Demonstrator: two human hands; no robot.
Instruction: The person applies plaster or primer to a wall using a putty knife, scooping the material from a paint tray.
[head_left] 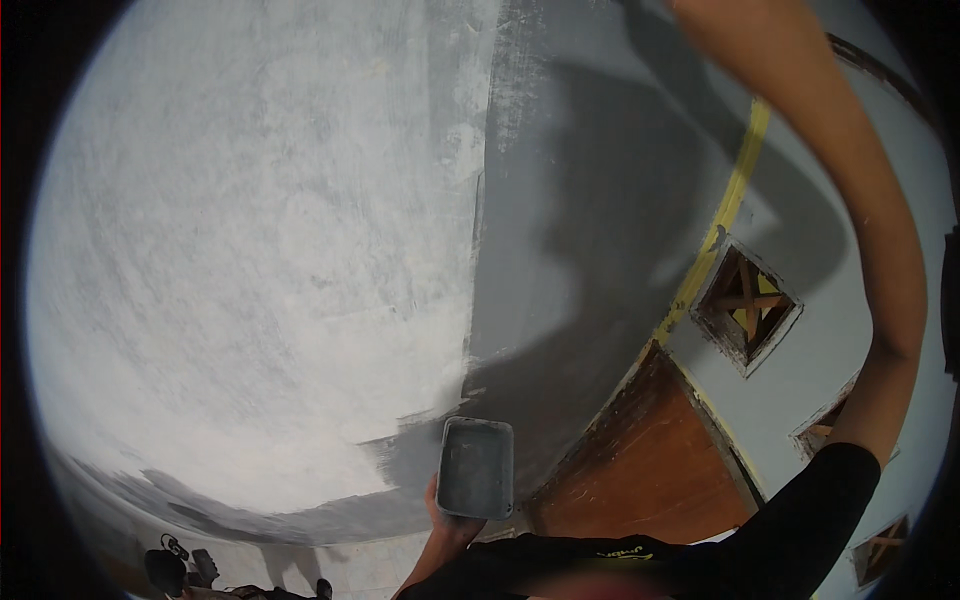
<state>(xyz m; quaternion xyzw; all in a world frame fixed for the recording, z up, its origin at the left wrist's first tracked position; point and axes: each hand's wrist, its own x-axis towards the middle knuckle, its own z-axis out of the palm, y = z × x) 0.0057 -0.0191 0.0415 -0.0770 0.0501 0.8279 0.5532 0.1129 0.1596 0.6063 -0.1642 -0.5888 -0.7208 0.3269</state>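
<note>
My left hand (452, 522) grips a shallow grey rectangular tray (478, 470) from below and along its left side, in front of my body. The tray's inside is smeared with grey; whether it holds any liquid is hard to make out. My right arm reaches up along the right side, and its hand lies beyond the top edge, out of sight. Before me stands a wall with a broad whitish, streaky coat (260, 220) on the left and a darker grey surface (610, 200) on the right. My shadow falls across the grey part.
Yellow tape (735, 190) runs down the corner between the walls. The right wall has a diamond-shaped opening (747, 306) with crossed wooden bars, and others below it. A reddish-brown wooden panel (650, 465) is at lower right. Another person (168, 572) is low at the left, over a light floor.
</note>
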